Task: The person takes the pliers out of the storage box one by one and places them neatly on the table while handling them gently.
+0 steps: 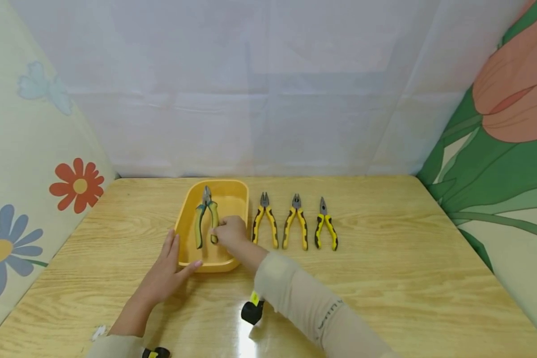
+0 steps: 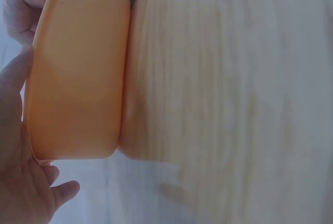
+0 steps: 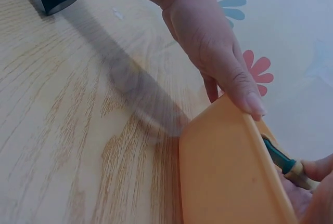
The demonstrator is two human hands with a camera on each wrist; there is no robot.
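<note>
A yellow plastic tray [image 1: 239, 186] stands at the left of the table. In it lies a pair of pliers [image 1: 198, 226] with green and yellow handles spread apart, jaws toward the far rim. My right hand [image 1: 232, 232] reaches over the tray's right side and pinches the end of the right handle. My left hand [image 1: 163, 278] rests against the tray's near left corner, fingers straight along the left side, thumb on the near rim. In the right wrist view, one green pliers handle [image 3: 278, 154] shows behind the tray wall, near the right hand's thumb.
To the tray's right lie three yellow and black pliers in a row: one pair [image 1: 273, 226], another pair [image 1: 303, 228] and a smaller long-nosed pair [image 1: 333, 236]. A black and yellow object [image 1: 252, 312] sits below the right forearm. A white wall hanging [image 1: 317, 124] closes off the back.
</note>
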